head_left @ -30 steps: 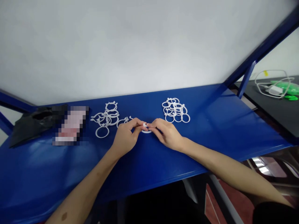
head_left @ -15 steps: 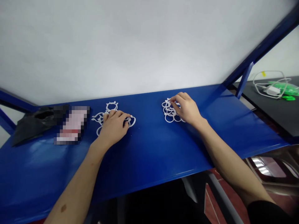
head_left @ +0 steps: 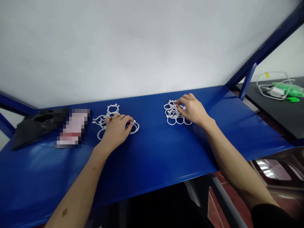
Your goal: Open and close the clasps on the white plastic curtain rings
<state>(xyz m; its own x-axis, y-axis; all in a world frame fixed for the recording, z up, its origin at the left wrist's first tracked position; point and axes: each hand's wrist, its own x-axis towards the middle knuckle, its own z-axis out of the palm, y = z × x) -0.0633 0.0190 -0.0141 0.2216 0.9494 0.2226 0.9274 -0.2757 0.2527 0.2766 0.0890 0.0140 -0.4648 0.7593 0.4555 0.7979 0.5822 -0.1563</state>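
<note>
Backed by a pale wall (head_left: 140, 47), with a blue counter (head_left: 152, 161) spread out below and slanting blue bars at both ends. Resting on it in two separate groups: a left cluster (head_left: 102, 119) of small-tabbed white rings and, well apart from it, a right cluster (head_left: 172, 119) with rings overlapping closely. With left hand (head_left: 114, 129) lying across the left cluster and hiding part of it, thumb and forefinger pinching a white ring (head_left: 138, 126) at its small tab. With right hand (head_left: 191, 109) over the right cluster, fingers curled and fingertips at the rings; cannot tell if gripping one. Farther left, just beside each other, a dark crumpled bag (head_left: 30, 129) and a pixelated pinkish packet (head_left: 73, 126). Off to the right, on a black surface (head_left: 289, 118), a white adapter (head_left: 277, 92) near something green (head_left: 294, 91).
</note>
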